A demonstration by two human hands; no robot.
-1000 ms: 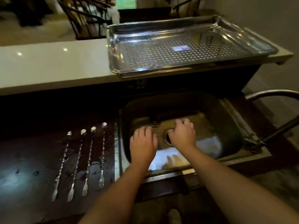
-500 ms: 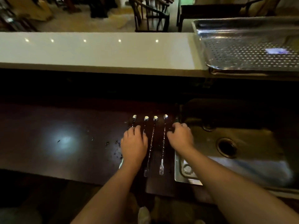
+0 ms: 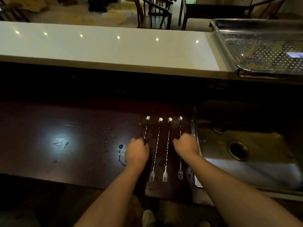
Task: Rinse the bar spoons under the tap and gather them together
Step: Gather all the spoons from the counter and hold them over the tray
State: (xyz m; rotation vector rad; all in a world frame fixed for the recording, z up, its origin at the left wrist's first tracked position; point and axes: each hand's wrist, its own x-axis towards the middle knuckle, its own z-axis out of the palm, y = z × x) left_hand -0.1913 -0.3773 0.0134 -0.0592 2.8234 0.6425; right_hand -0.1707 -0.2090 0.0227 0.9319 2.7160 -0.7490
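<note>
Several long twisted-stem bar spoons (image 3: 157, 145) lie side by side on the dark wooden counter (image 3: 65, 128), just left of the sink (image 3: 262, 171). Their small bowls point away from me and their fork ends point toward me. My left hand (image 3: 136, 153) rests palm down with curled fingers on the leftmost spoon (image 3: 146, 130), hiding its near end. My right hand (image 3: 186, 145) covers the middle of the rightmost spoon (image 3: 180, 126) in the same way. The two middle spoons lie untouched between my hands. No tap is in view.
Water drops (image 3: 120, 146) dot the counter left of the spoons. The steel sink with its drain (image 3: 237, 150) is at the right. A raised white bar top (image 3: 106, 49) runs across the back and carries a perforated steel tray (image 3: 218, 31) at the right. Chairs stand beyond.
My view swung left from the sink to the spoons. Both hands left the sink basin and came down on the outer spoons, with fingers curling from flat.
</note>
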